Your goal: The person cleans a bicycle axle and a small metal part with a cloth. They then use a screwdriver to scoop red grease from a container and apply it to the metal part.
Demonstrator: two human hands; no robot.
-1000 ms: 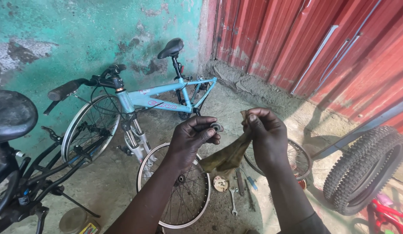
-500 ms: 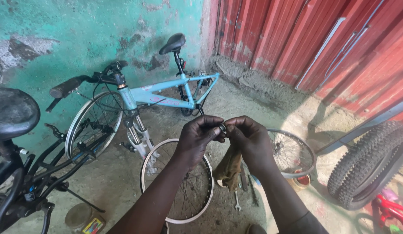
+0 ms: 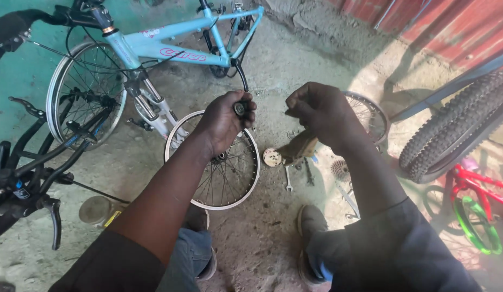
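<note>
Head view
Left hand (image 3: 225, 120): fist clamped on small metal part (image 3: 240, 108), above wheel (image 3: 212, 160) rim.
Right hand (image 3: 320, 112): closed on rag (image 3: 298, 147), apart from left.
Floor (image 3: 262, 227): wrench (image 3: 288, 179) between wheel and shoe (image 3: 311, 227).

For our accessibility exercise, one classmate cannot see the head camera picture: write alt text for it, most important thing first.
Seen from above, a person's left hand grips a small round metal part while the right hand holds a dirty rag. Below them on the dusty concrete lie a bare spoked wheel and wrenches; a light blue bicycle stands behind.
</note>
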